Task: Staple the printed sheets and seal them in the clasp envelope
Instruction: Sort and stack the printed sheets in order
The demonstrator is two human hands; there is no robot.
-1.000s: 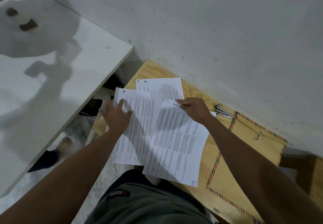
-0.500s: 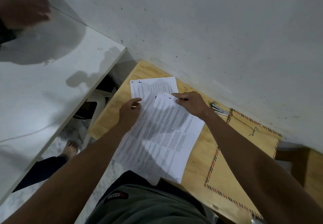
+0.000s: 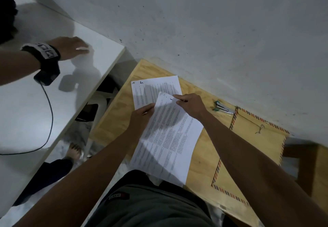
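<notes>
Printed sheets (image 3: pixel 170 138) lie in a loose pile on the wooden table (image 3: pixel 113 120), their lower end hanging over its near edge. My left hand (image 3: pixel 142 118) grips the pile's left edge near the top. My right hand (image 3: pixel 191 107) pinches the top corner of the uppermost sheet. One more printed sheet (image 3: pixel 150 90) lies flat behind the pile, partly covered. A small stapler (image 3: pixel 222 108) rests by the wall to the right of my right hand. The brown clasp envelope (image 3: pixel 248 138) with striped borders lies flat on the right, its metal clasp (image 3: pixel 260 129) visible.
A white table (image 3: pixel 32 106) stands to the left. Another person's hand (image 3: pixel 72 47), with a black wrist device and cable, rests on it. Their bare foot (image 3: pixel 74 151) is on the floor below. A grey wall runs right behind the wooden table.
The spread sheets have been drawn together into one pile. My left hand slid from the left sheet onto the pile's edge. Another person's hand came into view on the white table.
</notes>
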